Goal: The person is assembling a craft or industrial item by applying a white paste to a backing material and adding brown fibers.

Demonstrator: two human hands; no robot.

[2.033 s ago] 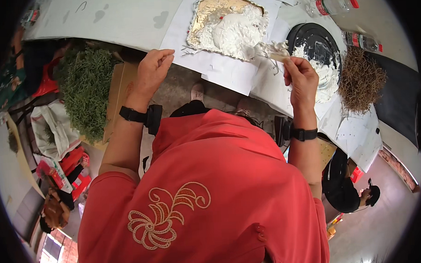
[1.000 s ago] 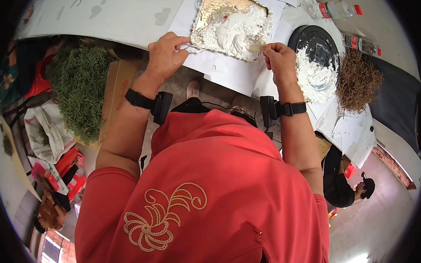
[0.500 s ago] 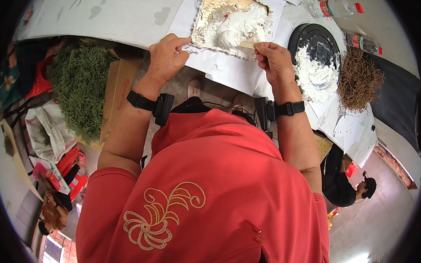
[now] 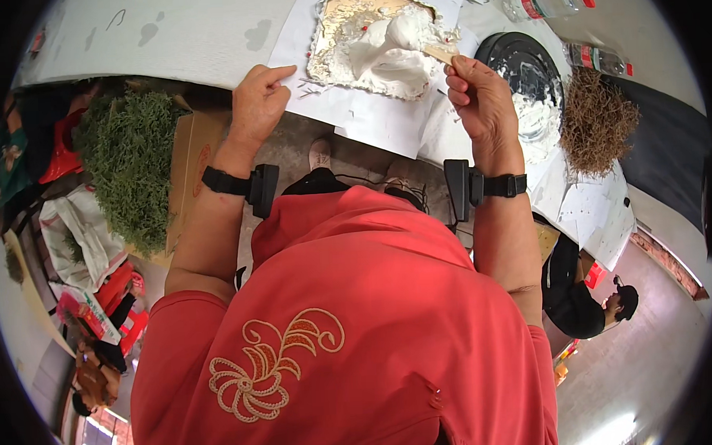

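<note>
My right hand (image 4: 483, 96) pinches a flat wooden stick (image 4: 442, 55) whose tip reaches the right side of a mound of thick white paste (image 4: 385, 53). The mound sits on a square gold-coloured board (image 4: 341, 9), with white paste crusted along its rim and a few small red bits on it. My left hand (image 4: 259, 104) is left of the board, apart from it and with nothing in it; its index finger is stretched toward the board and the other fingers are partly curled.
White paper sheets (image 4: 384, 131) lie under the board. To the right are a round black turntable-like disc (image 4: 519, 60) smeared with paste, a clump of brown dry twigs (image 4: 599, 120) and two plastic bottles (image 4: 554, 2). Green foliage (image 4: 130, 160) stands beside a cardboard box (image 4: 185, 169). People are in the background.
My right hand has moved right and up around the board, bringing the stick from the mound's near edge to its right side. My left hand has drawn away leftward from the board's edge.
</note>
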